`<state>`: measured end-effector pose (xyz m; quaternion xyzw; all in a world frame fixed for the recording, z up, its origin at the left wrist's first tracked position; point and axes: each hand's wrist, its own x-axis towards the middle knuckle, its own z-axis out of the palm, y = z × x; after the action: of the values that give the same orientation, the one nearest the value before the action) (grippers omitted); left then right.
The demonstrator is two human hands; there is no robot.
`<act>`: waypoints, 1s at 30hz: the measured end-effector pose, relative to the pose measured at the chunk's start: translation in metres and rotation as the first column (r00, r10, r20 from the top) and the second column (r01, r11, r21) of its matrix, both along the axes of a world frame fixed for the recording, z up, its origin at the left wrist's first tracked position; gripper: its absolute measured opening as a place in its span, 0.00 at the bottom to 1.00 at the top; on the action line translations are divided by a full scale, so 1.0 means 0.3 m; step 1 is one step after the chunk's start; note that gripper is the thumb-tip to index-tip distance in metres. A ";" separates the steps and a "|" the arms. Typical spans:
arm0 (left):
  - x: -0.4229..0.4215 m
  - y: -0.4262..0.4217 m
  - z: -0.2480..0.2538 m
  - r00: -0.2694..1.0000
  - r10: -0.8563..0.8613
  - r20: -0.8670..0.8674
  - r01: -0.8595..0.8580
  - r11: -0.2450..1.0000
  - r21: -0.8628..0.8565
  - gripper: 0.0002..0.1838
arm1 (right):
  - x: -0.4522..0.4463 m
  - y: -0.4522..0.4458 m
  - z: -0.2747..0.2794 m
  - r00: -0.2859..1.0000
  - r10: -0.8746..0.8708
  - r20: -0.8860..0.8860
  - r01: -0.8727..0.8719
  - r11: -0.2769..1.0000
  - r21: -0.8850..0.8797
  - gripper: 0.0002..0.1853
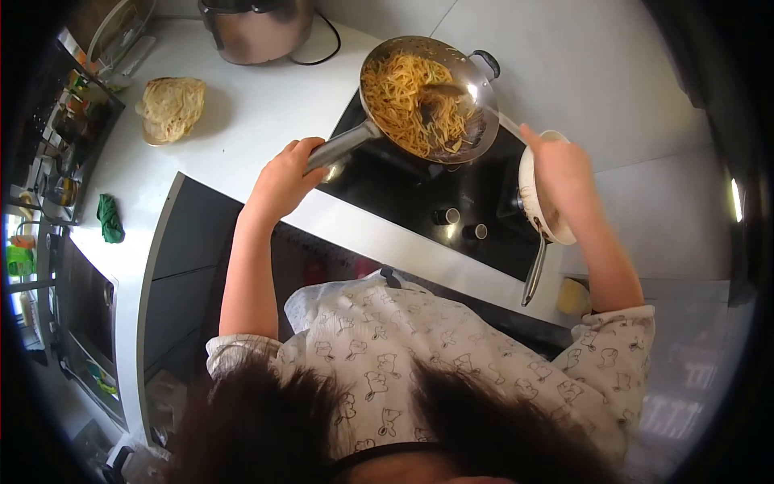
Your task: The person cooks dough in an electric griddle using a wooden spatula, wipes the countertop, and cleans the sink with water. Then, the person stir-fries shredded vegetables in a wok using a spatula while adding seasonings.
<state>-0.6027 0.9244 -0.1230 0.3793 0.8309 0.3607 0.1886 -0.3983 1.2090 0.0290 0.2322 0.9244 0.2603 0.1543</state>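
Note:
My left hand [284, 179] is wrapped round the long metal handle of a wok [484, 133]. The wok is tilted on the black stove and holds yellow-brown shredded strips [403, 81], perhaps potato. My right hand [562, 171] is closed round the handle of a spatula [509, 125], slightly blurred. Its dark metal blade lies among the strips, on the wok's right side. Below my right hand, a white frying pan [528, 181] stands on the right part of the stove, partly hidden by the hand and forearm.
Two stove knobs [446, 216] sit at the front of the black cooktop [411, 198]. A stack of flatbreads [172, 105] lies on the white counter [222, 141], with a green cloth [110, 218] near its left edge. A cooker [262, 32] with a black cord stands behind.

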 end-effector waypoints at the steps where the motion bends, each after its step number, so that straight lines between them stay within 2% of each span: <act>1: -0.003 0.001 -0.006 1.000 -0.005 -0.006 0.005 1.000 -0.002 0.22 | 0.004 0.043 0.000 0.991 0.065 -0.118 -0.070 0.997 -0.040 0.23; 4: -0.001 0.004 -0.001 1.000 -0.006 -0.002 0.006 1.000 -0.021 0.22 | -0.102 0.070 -0.078 0.975 0.064 -0.212 -0.082 0.994 -0.077 0.29; 5: 0.000 0.004 0.002 1.000 0.003 0.005 -0.003 1.000 -0.030 0.22 | -0.132 0.112 -0.156 0.982 0.114 -0.149 -0.125 0.990 -0.063 0.29; 8: 0.002 -0.001 -0.003 1.000 0.011 0.004 -0.011 1.000 0.021 0.22 | -0.038 0.024 -0.171 0.982 0.183 -0.034 -0.185 0.982 -0.049 0.30; 9: 0.005 -0.001 -0.009 1.000 0.010 0.008 -0.010 1.000 0.014 0.22 | 0.024 0.015 -0.131 0.978 0.192 -0.084 -0.198 0.977 -0.080 0.30; 11: -0.005 0.002 -0.009 1.000 0.010 0.005 -0.010 1.000 0.002 0.22 | 0.132 -0.003 -0.016 0.980 0.182 -0.078 -0.188 0.980 -0.065 0.28; 14: -0.002 0.000 0.001 1.000 0.008 0.025 -0.008 1.000 -0.001 0.22 | 0.166 -0.103 0.142 0.997 0.063 0.051 -0.059 0.996 -0.074 0.28; 17: -0.002 0.003 -0.004 1.000 0.012 0.027 -0.012 1.000 -0.001 0.22 | 0.138 -0.075 0.035 0.982 0.187 -0.021 -0.188 0.972 -0.144 0.28; 18: -0.002 0.005 -0.002 0.999 0.010 0.031 -0.010 1.000 -0.011 0.22 | 0.082 -0.062 -0.011 0.996 0.092 -0.010 -0.093 0.986 -0.141 0.28; 20: -0.004 0.003 0.006 0.999 0.009 0.037 -0.008 0.999 -0.031 0.22 | 0.002 0.011 -0.092 0.993 0.087 -0.081 -0.096 0.989 -0.110 0.22; 23: -0.004 -0.001 0.006 1.000 0.002 0.024 -0.002 1.000 0.000 0.22 | 0.001 0.177 -0.015 0.934 0.053 -0.354 -0.175 0.930 -0.322 0.17; 25: -0.003 -0.001 0.003 0.999 -0.004 0.046 0.004 1.000 -0.005 0.22 | 0.018 0.330 0.070 0.836 0.420 -0.353 -0.475 0.877 -0.081 0.15; 26: -0.009 -0.001 0.004 0.999 -0.006 0.050 0.006 1.000 -0.004 0.22 | -0.042 0.314 0.137 0.980 0.101 -0.170 -0.144 0.955 -0.261 0.13; 27: -0.012 0.000 0.002 0.999 -0.006 0.040 0.006 1.000 0.000 0.22 | -0.104 0.301 0.194 0.975 -0.214 0.064 0.223 0.906 -0.359 0.13; 28: -0.011 -0.002 -0.003 0.999 -0.008 0.032 0.008 1.000 0.004 0.22 | -0.140 0.338 0.187 0.927 -0.369 0.064 0.353 0.804 -0.478 0.12; 30: -0.008 -0.003 -0.011 1.000 -0.003 0.021 0.003 1.000 0.013 0.22 | -0.201 0.420 0.136 0.769 -0.628 0.122 0.527 0.514 -0.677 0.12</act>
<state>-0.6051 0.9234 -0.1263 0.3780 0.8260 0.3699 0.1952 -0.4585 1.3349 0.0697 0.4712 0.8297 -0.1778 0.2408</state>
